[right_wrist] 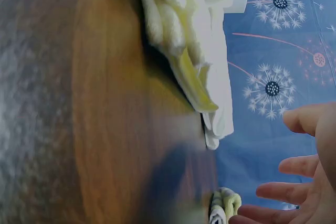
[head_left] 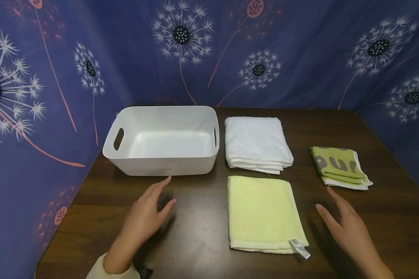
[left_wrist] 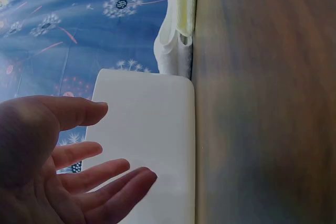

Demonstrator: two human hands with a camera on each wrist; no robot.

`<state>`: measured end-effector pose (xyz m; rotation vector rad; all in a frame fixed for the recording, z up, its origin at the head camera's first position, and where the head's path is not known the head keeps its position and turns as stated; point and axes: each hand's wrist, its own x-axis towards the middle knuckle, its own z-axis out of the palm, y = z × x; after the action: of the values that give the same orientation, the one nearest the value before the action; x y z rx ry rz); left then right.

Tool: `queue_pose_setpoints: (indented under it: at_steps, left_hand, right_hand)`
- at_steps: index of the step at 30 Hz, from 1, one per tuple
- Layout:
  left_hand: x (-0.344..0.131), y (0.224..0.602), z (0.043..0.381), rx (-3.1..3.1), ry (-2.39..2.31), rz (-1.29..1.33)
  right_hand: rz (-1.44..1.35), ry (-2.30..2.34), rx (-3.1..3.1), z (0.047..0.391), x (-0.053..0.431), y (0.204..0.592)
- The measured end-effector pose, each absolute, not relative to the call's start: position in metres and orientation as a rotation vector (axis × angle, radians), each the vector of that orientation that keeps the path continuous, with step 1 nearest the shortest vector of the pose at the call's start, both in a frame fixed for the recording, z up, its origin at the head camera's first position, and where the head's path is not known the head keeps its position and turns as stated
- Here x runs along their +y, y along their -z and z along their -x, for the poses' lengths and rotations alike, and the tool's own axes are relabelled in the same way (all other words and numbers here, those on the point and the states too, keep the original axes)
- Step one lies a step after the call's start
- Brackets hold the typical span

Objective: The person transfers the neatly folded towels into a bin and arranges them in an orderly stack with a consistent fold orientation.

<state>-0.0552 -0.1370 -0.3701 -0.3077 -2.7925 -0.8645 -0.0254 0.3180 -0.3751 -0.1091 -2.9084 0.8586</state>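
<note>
My left hand hovers over the table in front of a white plastic bin, fingers spread and holding nothing. In the left wrist view the bin's side rises just beyond the fingers. My right hand is also spread, between a folded pale yellow towel and a small folded green towel with grey lettering. Its index fingertip lies just below the green towel in the head view. A folded white towel sits behind the yellow one, to the right of the bin. A printed tag sticks out from the yellow towel's corner.
Dark wooden table carries everything. A blue curtain with dandelion prints hangs behind and along both sides. The bin has an oval handle hole at each end, and no contents show inside it.
</note>
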Motion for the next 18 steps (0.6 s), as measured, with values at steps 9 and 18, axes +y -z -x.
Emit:
queue_pose_setpoints:
  at_steps: [9, 18]
  left_hand:
    - [-0.1358, 0.3692, 0.0605, -2.762, 1.202, 0.236]
    - [-0.1363, 0.3703, 0.0655, -2.678, 1.547, 0.25]
  right_hand:
    - [0.104, -0.974, -2.836, 0.0306, 0.3153, 0.3752]
    - [0.18, -1.098, -2.85, 0.0344, 0.3125, 0.3774]
